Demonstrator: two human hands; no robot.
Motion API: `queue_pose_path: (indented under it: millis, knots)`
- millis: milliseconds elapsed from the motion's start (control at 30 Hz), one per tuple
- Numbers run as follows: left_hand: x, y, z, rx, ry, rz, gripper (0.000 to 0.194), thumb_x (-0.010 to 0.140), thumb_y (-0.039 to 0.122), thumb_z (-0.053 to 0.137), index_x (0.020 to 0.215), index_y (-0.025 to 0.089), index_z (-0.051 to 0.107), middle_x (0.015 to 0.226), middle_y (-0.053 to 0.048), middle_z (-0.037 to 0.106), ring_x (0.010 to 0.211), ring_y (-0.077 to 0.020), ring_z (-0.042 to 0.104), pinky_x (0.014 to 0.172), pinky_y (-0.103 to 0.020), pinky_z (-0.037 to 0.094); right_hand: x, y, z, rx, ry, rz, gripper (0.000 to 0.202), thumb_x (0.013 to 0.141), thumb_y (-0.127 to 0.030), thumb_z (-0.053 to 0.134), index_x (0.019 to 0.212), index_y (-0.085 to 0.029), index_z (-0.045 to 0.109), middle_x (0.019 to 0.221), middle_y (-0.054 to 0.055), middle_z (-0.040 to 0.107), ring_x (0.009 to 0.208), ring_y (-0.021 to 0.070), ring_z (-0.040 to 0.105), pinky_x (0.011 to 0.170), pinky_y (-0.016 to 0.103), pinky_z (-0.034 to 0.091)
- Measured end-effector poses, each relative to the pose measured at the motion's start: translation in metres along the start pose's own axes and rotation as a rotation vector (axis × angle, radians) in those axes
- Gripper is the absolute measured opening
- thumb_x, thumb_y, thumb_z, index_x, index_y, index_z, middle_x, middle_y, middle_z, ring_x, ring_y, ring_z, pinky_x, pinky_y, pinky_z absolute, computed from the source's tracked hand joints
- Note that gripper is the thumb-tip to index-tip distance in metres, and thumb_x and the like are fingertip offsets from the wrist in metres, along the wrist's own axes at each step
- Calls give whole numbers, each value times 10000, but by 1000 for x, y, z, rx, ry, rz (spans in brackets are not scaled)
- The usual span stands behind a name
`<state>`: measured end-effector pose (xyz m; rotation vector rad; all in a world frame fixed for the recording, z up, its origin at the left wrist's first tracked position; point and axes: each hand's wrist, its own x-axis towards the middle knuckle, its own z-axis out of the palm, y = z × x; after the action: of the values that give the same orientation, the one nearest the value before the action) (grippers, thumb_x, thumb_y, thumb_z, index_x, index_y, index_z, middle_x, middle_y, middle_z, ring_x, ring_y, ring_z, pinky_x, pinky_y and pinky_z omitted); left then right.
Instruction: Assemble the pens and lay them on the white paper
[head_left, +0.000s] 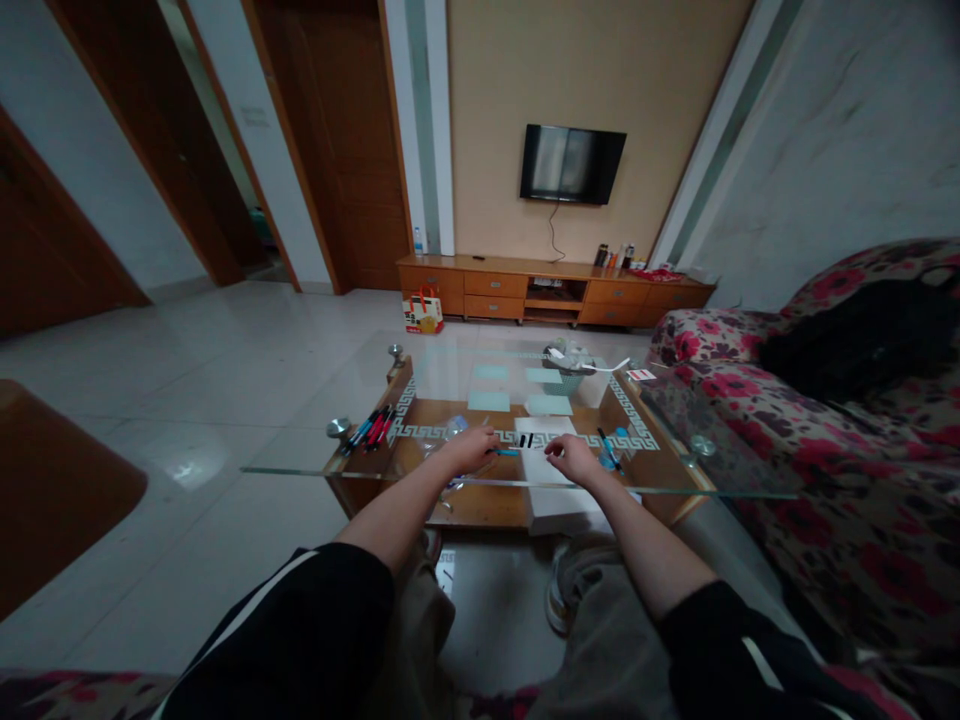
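Over the glass table top (pixel 300 448), my left hand (pixel 474 450) is closed, its fingertips pinching one end of a blue pen (pixel 505 452). To the right, my right hand (pixel 571 460) has its fingers curled together near some small dark pieces (pixel 526 440); what it holds, if anything, is too small to make out. Several black and red pens (pixel 371 430) lie in a bunch at the left. A dark pen (pixel 610 450) and blue items (pixel 621 436) lie right of my right hand.
A white box (pixel 555 500) sits on the shelf under the glass. Toward the far right edge stands a basket (pixel 564 375) with plastic wrap, beside a white-and-red card (pixel 641 375). A flowered sofa (pixel 720 370) is on the right, a TV cabinet (pixel 495 290) beyond.
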<state>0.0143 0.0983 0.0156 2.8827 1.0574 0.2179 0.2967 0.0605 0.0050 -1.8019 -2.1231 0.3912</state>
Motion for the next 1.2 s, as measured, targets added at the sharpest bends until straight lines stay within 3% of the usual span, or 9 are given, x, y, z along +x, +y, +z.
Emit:
queue_pose_path:
  millis: [267, 433, 633, 900, 1200]
  knots:
    - [3, 1, 4, -6, -23, 1, 179, 923, 264, 559, 1044, 239, 688, 1066, -62, 637, 996, -201, 629, 840, -288, 489, -1, 2, 2, -8, 4, -22, 102, 832, -184, 666, 851, -164, 764, 916, 84, 736, 846, 193, 653, 772, 254, 456]
    - [5, 6, 0, -18, 9, -38, 106, 923, 248, 558, 977, 210, 641, 1036, -61, 638, 945, -192, 626, 803, -273, 483, 0, 1, 0, 105, 176, -35, 137, 891, -178, 570, 951, -161, 692, 913, 63, 716, 825, 169, 638, 785, 258, 455]
    - [5, 13, -8, -46, 73, -47, 98, 933, 251, 526, 992, 195, 581, 1034, -75, 652, 921, -191, 628, 768, -267, 473, 0, -16, -8, 209, 376, -128, 134, 888, -182, 546, 930, -176, 673, 944, 61, 694, 780, 163, 616, 783, 270, 468]
    - [5, 23, -16, -24, 59, -72, 139, 937, 285, 500, 1047, 221, 554, 1040, -63, 680, 911, -198, 647, 744, -267, 470, -6, -49, -11, 267, 384, -234, 177, 896, -162, 545, 984, -187, 697, 967, 62, 700, 792, 162, 618, 819, 287, 478]
    - [6, 27, -15, -35, 76, -67, 160, 958, 307, 475, 1073, 218, 542, 1047, -69, 685, 898, -197, 655, 727, -264, 465, -5, -54, -7, 304, 359, -274, 184, 884, -153, 537, 986, -189, 686, 964, 59, 707, 788, 166, 618, 812, 290, 483]
